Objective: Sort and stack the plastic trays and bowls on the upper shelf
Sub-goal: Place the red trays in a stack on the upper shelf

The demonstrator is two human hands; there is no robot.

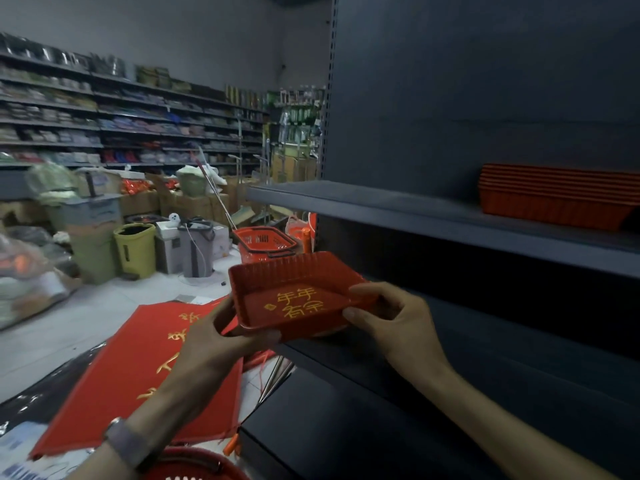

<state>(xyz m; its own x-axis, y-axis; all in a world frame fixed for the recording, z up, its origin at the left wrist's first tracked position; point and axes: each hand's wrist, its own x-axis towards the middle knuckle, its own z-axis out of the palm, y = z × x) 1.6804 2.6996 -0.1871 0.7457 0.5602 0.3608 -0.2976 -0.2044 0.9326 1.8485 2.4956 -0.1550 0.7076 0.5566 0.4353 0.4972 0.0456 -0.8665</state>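
A red plastic tray (277,282) with gold characters on its floor is held in front of me, below the upper shelf (398,206). My left hand (221,337) grips its near left corner, thumb curled over the rim. My right hand (391,313) pinches the tray's right edge between thumb and fingers. On the upper shelf at the far right stands a stack of several similar red trays (554,195), cut off by the frame edge.
The dark shelf unit fills the right side, with a lower shelf (502,341) under the tray. On the floor lie red mats (138,368), a red shopping basket (266,242), bins and boxes. Another red basket rim (194,462) sits at my feet.
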